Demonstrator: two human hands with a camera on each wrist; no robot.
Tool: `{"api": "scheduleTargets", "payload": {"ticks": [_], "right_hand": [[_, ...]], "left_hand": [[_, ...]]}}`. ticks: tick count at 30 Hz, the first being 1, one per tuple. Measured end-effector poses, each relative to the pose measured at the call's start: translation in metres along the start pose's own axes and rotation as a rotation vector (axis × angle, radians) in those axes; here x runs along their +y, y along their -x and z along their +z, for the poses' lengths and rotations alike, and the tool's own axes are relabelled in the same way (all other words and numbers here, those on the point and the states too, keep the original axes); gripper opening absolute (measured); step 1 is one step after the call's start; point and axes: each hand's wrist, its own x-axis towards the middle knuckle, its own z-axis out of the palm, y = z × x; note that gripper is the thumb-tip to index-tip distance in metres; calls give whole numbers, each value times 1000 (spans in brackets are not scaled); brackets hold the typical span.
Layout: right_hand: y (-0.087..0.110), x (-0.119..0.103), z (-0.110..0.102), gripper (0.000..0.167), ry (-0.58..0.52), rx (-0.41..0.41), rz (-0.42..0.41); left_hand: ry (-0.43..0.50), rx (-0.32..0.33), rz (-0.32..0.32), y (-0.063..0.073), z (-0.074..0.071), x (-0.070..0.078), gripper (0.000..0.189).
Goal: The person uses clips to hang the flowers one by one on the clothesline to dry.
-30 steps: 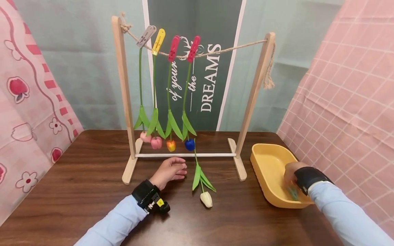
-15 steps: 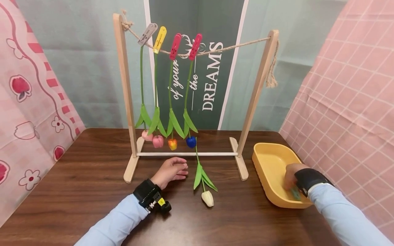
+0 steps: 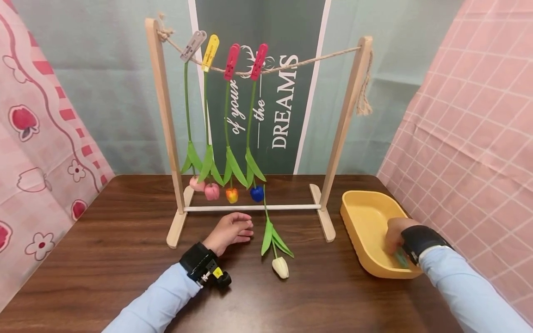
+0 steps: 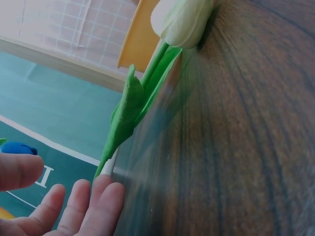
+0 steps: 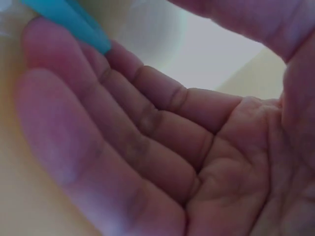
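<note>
My left hand (image 3: pixel 228 232) rests on the table, fingers relaxed and holding nothing. Just right of it lies a white tulip (image 3: pixel 280 267), its stem reaching back over the rack's white bar; the left wrist view shows its leaves (image 4: pixel 129 105) right beyond my fingertips. Inside the yellow bin (image 3: pixel 361 208), my right hand (image 3: pixel 396 233) reaches down with loosely bent fingers. A teal clothespin (image 5: pixel 74 19) shows by its fingertips in the right wrist view, with the thumb apart from it. In the head view that clothespin is partly hidden under the hand.
A wooden rack (image 3: pixel 166 125) carries a rope (image 3: pixel 310 61). A grey clothespin (image 3: pixel 193 46), a yellow clothespin (image 3: pixel 210 53) and two red ones hold up tulips head-down: two pink, an orange one (image 3: pixel 232 195) and a blue one (image 3: pixel 257 194). Curtains stand behind and at both sides.
The camera view shifts slightly. My right hand stays in the yellow bin, moving only a little near the teal clothespin. The left hand and the white tulip keep their places.
</note>
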Motion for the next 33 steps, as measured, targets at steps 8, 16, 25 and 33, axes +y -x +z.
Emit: {"api": "scheduleTargets", "payload": {"ticks": [8, 16, 25, 33], "right_hand": [[1, -7, -4, 23, -212, -3, -2], [3, -15, -22, 21, -246, 62, -38], [11, -21, -38, 20, -312, 220, -160], [22, -43, -46, 31, -477, 274, -204]], "left_hand": [[-8, 3, -13, -1, 0, 3, 31], [-9, -16, -16, -2, 3, 6, 33], [-18, -11, -46, -7, 11, 10, 34], [-8, -15, -47, -12, 16, 10, 35]]}}
